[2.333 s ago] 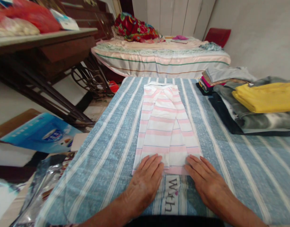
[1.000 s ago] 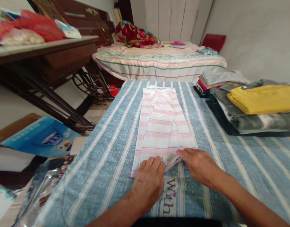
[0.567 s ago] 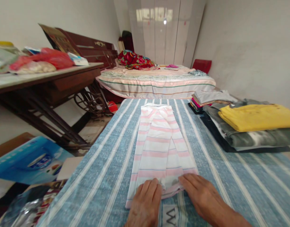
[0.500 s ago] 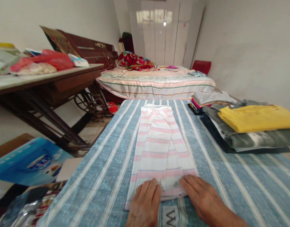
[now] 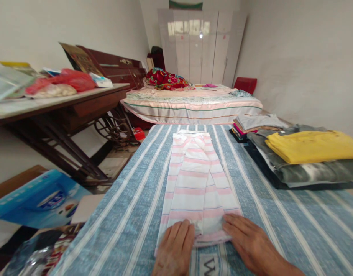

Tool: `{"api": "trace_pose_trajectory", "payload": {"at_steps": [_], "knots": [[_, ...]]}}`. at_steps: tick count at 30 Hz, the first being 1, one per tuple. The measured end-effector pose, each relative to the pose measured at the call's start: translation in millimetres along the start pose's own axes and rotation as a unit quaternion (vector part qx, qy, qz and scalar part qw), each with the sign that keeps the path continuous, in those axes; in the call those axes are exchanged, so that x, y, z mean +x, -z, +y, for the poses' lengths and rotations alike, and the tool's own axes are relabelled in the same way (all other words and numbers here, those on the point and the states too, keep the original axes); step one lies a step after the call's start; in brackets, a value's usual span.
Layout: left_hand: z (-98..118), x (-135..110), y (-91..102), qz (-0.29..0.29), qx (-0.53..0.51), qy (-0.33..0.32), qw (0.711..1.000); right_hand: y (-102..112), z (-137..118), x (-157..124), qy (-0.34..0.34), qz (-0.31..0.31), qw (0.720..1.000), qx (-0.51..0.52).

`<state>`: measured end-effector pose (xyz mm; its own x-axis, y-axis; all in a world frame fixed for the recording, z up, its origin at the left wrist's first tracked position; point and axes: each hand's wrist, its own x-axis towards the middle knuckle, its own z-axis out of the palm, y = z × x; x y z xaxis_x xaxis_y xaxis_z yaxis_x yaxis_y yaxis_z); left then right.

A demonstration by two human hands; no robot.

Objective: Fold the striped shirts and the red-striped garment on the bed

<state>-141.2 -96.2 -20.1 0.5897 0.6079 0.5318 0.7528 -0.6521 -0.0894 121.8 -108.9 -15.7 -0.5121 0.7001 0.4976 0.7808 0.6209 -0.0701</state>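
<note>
Here, your left hand (image 5: 176, 243) and right hand (image 5: 249, 239) rest fingers-down on the near hem of the pink-striped white garment (image 5: 192, 180), folded narrow on the blue cloth (image 5: 128, 207); whether they pinch it, I can't tell.

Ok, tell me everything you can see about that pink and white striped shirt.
The striped shirt looks like thin, soft fabric: white with broad pink bands and fine bluish lines. It lies flat on the blue striped cover, its long side sections folded inward and overlapping. A white, collar-like band crosses the far end; a pink hem edges the near end, slightly rumpled between the hands. The left hand rests on its near left corner, the right hand on its near right.
</note>
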Motion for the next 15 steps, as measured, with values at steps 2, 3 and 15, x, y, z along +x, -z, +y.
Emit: {"api": "trace_pose_trajectory", "payload": {"at_steps": [2, 3, 15], "knots": [[0.4, -0.2, 1.8, 0.002, 0.01, 0.002, 1.0, -0.1, -0.4, -1.5, 0.002, -0.003, 1.0, 0.001], [0.9, -0.5, 2.2, 0.002, 0.013, 0.004, 1.0, -0.4, -0.2, -2.3, 0.004, -0.003, 1.0, 0.003], [6.4, 4.9, 8.5, -0.002, -0.042, 0.015, 0.999, -7.3, 6.1, -10.0, 0.031, 0.014, 0.999, -0.002]]}}
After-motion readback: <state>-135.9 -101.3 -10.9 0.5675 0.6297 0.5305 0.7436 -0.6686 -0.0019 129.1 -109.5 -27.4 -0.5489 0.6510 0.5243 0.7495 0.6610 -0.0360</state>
